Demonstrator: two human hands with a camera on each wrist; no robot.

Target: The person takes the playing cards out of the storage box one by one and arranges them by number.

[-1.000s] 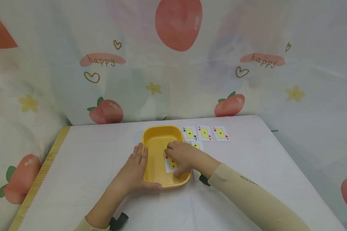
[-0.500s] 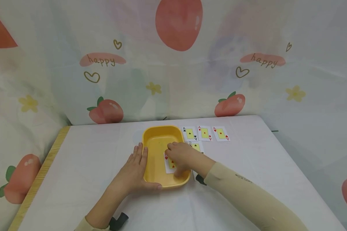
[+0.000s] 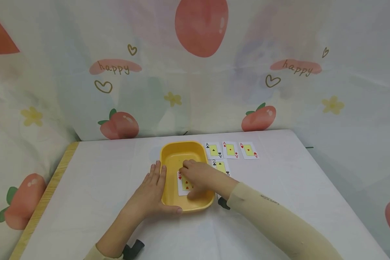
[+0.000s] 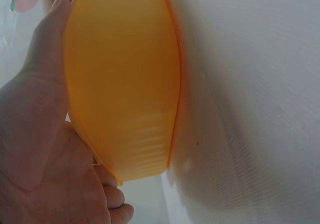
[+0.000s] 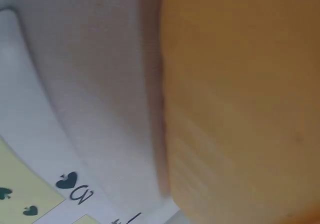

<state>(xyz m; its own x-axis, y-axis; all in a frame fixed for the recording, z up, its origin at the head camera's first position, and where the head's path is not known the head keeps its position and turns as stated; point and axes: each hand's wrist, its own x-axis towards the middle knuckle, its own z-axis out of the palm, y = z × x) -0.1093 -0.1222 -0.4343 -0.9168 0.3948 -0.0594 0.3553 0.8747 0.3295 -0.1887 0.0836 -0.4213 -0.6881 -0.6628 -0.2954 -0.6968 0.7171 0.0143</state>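
Note:
In the head view, a yellow tray (image 3: 169, 191) stands on the white-covered table. My left hand (image 3: 149, 196) rests against its left side and front corner, fingers straight, thumb along the near rim. The left wrist view shows this hand beside the tray's outer wall (image 4: 122, 79). Inside the tray, my right hand (image 3: 199, 177) holds a playing card (image 3: 183, 186) of hearts between curled fingers at the far edge and the thumb near the close edge; part of the card is hidden. The right wrist view shows the tray's wall (image 5: 235, 109) but not the fingers.
Behind and right of the tray lie an ace of clubs (image 3: 213, 150), an ace of diamonds (image 3: 230, 150) and an ace of hearts (image 3: 248, 150). Nearer lies a two of clubs (image 3: 221, 166). A spade card (image 5: 37, 171) marked 3 lies beside the tray.
My right hand has moved slightly left inside the tray, and the hearts card has moved left with it. More of the two of clubs shows. The left hand and tray stay put.

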